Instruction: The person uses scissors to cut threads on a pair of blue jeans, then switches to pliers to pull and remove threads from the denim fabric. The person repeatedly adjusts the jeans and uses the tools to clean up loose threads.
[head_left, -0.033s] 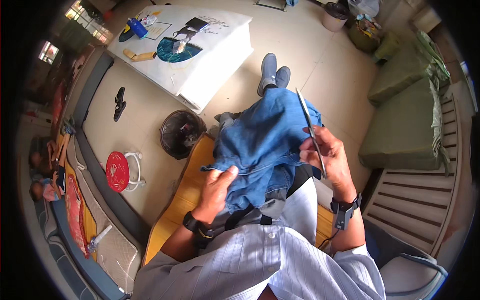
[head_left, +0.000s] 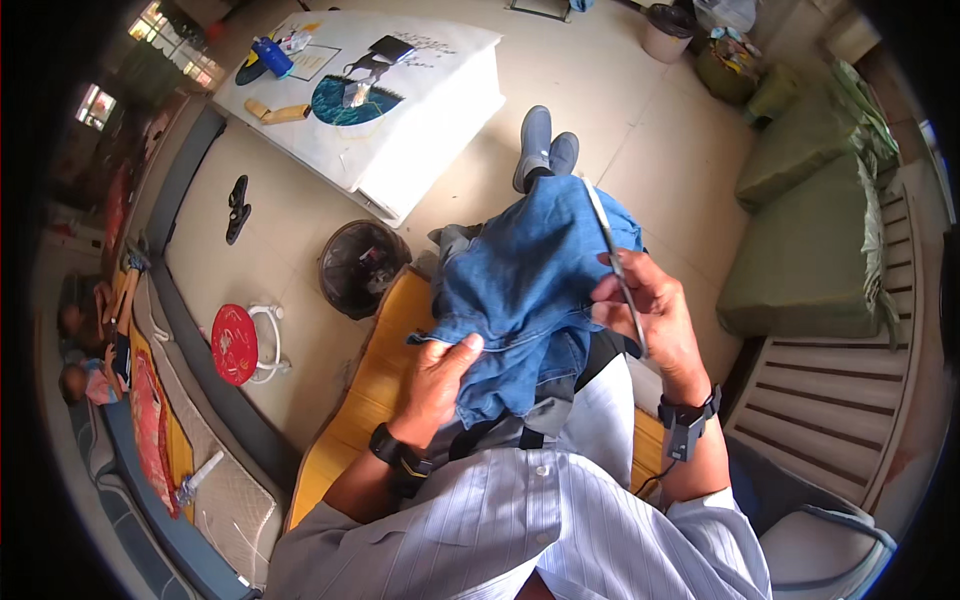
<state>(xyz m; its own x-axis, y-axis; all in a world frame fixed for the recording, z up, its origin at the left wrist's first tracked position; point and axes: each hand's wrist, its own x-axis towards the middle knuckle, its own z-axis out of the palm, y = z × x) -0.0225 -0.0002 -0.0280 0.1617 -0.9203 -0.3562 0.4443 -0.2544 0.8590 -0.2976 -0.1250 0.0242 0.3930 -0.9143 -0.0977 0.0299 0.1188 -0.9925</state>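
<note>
Blue denim fabric [head_left: 525, 270] is draped over my legs, with grey cloth under it. My left hand [head_left: 430, 385] pinches its lower-left edge between thumb and fingers. My right hand [head_left: 645, 305], over the right side of the denim, has its fingers curled round a long thin metal tool [head_left: 602, 222], pale toward the tip and pointing away from me. I cannot make out exactly what kind of tool it is.
A white printed table [head_left: 430, 130] with a blue bottle [head_left: 272, 57], a lined bin [head_left: 360, 268], a red-topped stool [head_left: 235, 342], black sandals [head_left: 238, 210], green cushions [head_left: 800, 280] on a slatted bench [head_left: 810, 420], and two people [head_left: 78, 380] at far left surround me.
My right hand and the metal tool have shifted slightly left. My left hand and the denim edge it holds have moved a little to the right.
</note>
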